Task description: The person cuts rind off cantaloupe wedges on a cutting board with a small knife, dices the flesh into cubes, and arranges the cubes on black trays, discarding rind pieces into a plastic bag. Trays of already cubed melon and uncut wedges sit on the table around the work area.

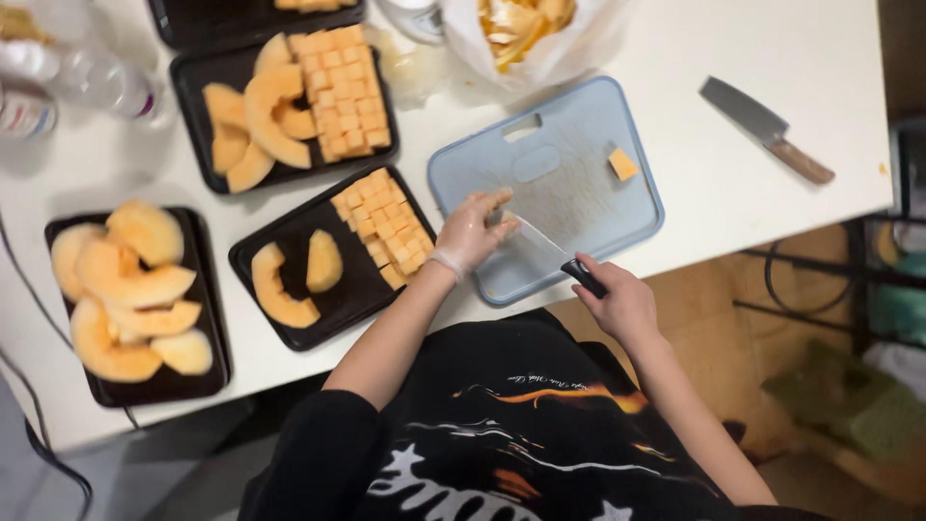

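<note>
My right hand (622, 301) grips the black handle of a knife (548, 250), its blade lying across the near left part of a pale blue cutting board (579, 193). My left hand (471, 232), in a clear glove, rests with fingers spread at the board's left edge, touching the blade's tip area. One orange melon cube (622, 164) sits on the board's far right side. Beside my left hand stands a black tray (294, 241) with rows of melon cubes (383, 227) and two peeled melon wedges (283, 287).
Another black tray (193, 87) with cubes and wedges lies further back; a third tray (207, 318) at left holds several peeled wedges. A cleaver (762, 125) with a wooden handle lies at right. A plastic bag of rinds (526, 29) and bottles (96, 82) stand at the back.
</note>
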